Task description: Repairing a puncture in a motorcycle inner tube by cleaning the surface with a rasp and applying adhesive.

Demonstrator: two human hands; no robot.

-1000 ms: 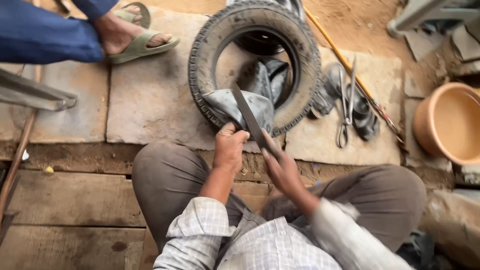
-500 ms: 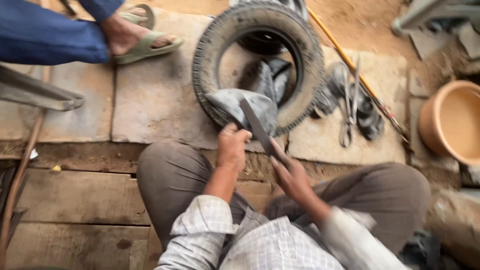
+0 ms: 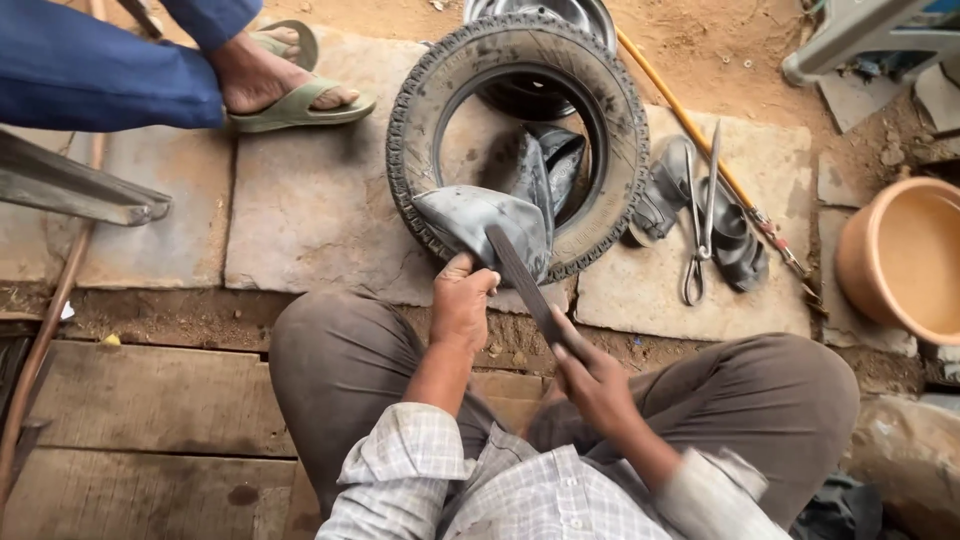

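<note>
Already the inner tube (image 3: 487, 222) is pulled out over the near rim of the tyre (image 3: 520, 140), the left hand (image 3: 462, 303) gripping its fold while the right hand (image 3: 592, 378) grips a flat file (image 3: 522, 282) laid against it, the rubbing seemingly unfinished.

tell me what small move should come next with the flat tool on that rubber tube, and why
Probably draw the flat tool across the fold of rubber tube again. The right hand grips its lower end with the tip lying on the fold, and the left hand pinches the tube taut over the tyre, so the patch is braced.
</note>
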